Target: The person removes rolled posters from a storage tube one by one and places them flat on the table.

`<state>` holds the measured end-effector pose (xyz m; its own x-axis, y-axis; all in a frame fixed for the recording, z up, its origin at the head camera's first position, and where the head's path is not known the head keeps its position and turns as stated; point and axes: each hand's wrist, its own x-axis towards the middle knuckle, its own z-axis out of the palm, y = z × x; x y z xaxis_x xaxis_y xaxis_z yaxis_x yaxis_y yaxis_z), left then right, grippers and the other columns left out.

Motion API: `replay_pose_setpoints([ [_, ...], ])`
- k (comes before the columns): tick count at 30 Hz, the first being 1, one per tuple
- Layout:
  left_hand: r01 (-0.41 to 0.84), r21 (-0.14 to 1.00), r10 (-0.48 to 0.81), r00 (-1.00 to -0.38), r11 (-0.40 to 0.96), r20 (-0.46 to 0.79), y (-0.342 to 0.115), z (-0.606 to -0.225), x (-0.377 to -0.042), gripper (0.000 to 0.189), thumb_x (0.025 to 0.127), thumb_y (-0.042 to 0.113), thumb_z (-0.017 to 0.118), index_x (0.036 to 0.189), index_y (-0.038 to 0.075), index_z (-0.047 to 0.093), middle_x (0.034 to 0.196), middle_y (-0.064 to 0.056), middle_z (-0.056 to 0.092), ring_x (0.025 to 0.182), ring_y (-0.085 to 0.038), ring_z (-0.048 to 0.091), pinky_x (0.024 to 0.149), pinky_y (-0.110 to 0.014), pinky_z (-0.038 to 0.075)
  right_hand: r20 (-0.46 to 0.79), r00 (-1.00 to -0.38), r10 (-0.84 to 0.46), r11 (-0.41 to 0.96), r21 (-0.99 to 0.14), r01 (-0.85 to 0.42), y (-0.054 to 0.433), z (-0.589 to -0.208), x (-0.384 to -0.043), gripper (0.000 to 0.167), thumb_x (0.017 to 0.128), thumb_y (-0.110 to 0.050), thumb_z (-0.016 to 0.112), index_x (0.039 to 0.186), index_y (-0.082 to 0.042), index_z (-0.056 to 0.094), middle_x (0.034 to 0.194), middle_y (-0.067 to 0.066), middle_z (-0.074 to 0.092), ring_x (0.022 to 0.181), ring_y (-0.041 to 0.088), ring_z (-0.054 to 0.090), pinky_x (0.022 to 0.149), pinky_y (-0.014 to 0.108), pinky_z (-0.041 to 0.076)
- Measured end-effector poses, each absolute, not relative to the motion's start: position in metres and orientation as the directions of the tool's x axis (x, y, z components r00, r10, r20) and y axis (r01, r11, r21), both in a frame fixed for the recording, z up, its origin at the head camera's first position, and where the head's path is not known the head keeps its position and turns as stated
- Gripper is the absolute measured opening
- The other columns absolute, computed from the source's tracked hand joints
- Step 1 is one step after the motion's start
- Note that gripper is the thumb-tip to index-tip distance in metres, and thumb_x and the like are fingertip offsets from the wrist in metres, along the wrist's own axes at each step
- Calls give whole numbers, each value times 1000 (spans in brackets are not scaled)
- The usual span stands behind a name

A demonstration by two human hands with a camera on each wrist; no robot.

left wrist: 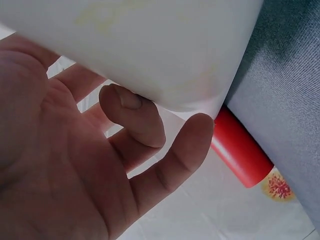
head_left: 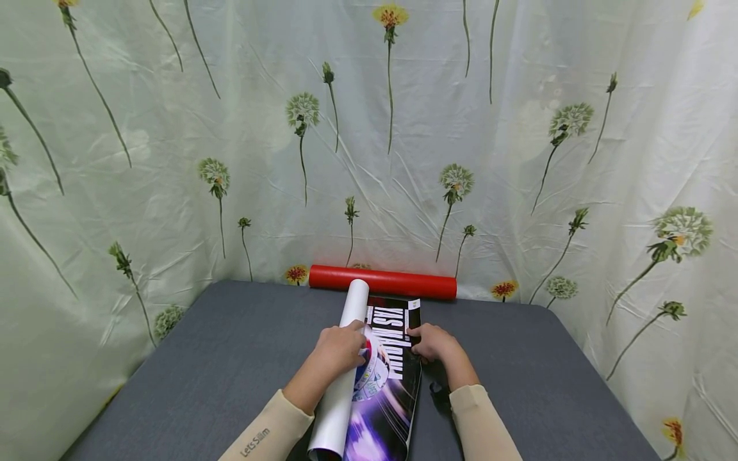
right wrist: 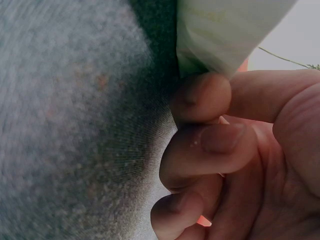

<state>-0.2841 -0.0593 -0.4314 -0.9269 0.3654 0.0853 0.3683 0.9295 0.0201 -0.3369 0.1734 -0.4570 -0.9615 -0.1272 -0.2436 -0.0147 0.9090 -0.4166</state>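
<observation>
Near the middle of the grey surface (head_left: 242,358) lies a partly rolled poster (head_left: 394,400), its long side running away from me toward the far edge. I see its glossy black and purple print, with white lettering reading lengthwise, lying face up on the right. Along the left the sheet curls into a white rolled part (head_left: 339,406), backing outward.

I have the left hand (head_left: 339,351) laid across that roll; over the left wrist feed its fingers (left wrist: 192,142) are bent and somewhat apart, curled round the paper, with some tips against it. I judge that this grip checks the curl, since stiff, glossy paper like this would probably spring if let go. The right hand (head_left: 437,344) has its fingers (right wrist: 220,142) curled at the opposite long edge, pinching the sheet's border by the thumb. Holding so near the margin leaves most of the print uncovered, and likely steadies the flat side against the pull of the roll.

Just beyond, a red tube (head_left: 380,282) lies crosswise at the far edge, seemingly set back to leave room for the sheet. The roll's far end overlaps it in my head view, but I cannot tell whether they touch. By the right sleeve (head_left: 487,426) a dark object (head_left: 439,397) sits mostly hidden; I cannot make it out. Behind everything hangs a pale curtain (head_left: 259,160) printed with dandelions.
</observation>
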Motion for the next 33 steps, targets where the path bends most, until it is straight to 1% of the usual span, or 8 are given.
replay_pose_setpoints([
  [6, 360, 21, 356, -930, 933, 94, -61, -428, -284, 22, 84, 34, 89, 99, 20, 82, 138, 1, 67, 80, -24, 67, 69, -41, 59, -230, -964, -132, 909, -417, -25, 174, -458, -337, 51, 98, -13, 72, 148, -15, 64, 64, 5, 67, 56, 17, 57, 62, 31, 42],
  [11, 363, 27, 357, -927, 932, 115, -62, -428, -284, 21, 83, 31, 90, 96, 19, 80, 130, 0, 68, 77, -25, 66, 68, -42, 58, -234, -963, -133, 909, -416, -24, 174, -458, -336, 50, 99, -13, 72, 148, -15, 63, 65, 5, 67, 57, 17, 57, 62, 31, 43],
  [13, 364, 29, 358, -926, 931, 115, -62, -428, -284, 21, 83, 30, 90, 97, 19, 80, 131, 0, 68, 77, -25, 65, 68, -42, 58, -239, -962, -135, 908, -419, -23, 174, -457, -336, 51, 99, -13, 72, 149, -15, 63, 65, 6, 67, 57, 17, 57, 62, 31, 43],
  [20, 354, 29, 349, -932, 935, 101, -61, -429, -284, 23, 84, 30, 90, 103, 20, 82, 142, 0, 68, 83, -25, 69, 72, -41, 60, -235, -962, -142, 906, -422, -30, 174, -457, -337, 51, 99, -13, 71, 149, -15, 63, 65, 6, 67, 56, 16, 56, 60, 29, 43],
  [23, 350, 34, 346, -933, 936, 96, -61, -430, -285, 22, 85, 30, 89, 104, 20, 82, 143, 0, 67, 84, -25, 69, 73, -42, 60, -237, -961, -144, 906, -422, -31, 175, -457, -337, 51, 99, -12, 71, 149, -16, 63, 66, 6, 67, 57, 16, 56, 60, 29, 43],
  [28, 351, 26, 347, -932, 936, 102, -63, -431, -287, 19, 86, 30, 87, 101, 20, 81, 139, 1, 68, 82, -26, 68, 71, -42, 59, -241, -961, -138, 906, -423, -24, 174, -457, -337, 51, 99, -13, 71, 149, -16, 63, 66, 6, 66, 56, 17, 56, 60, 30, 43],
  [33, 347, 25, 343, -933, 937, 108, -64, -431, -288, 15, 86, 29, 87, 95, 21, 79, 130, 2, 68, 79, -25, 67, 69, -42, 59, -240, -962, -128, 909, -416, -17, 174, -458, -337, 51, 99, -14, 72, 149, -17, 63, 64, 5, 66, 56, 17, 56, 62, 31, 42],
])
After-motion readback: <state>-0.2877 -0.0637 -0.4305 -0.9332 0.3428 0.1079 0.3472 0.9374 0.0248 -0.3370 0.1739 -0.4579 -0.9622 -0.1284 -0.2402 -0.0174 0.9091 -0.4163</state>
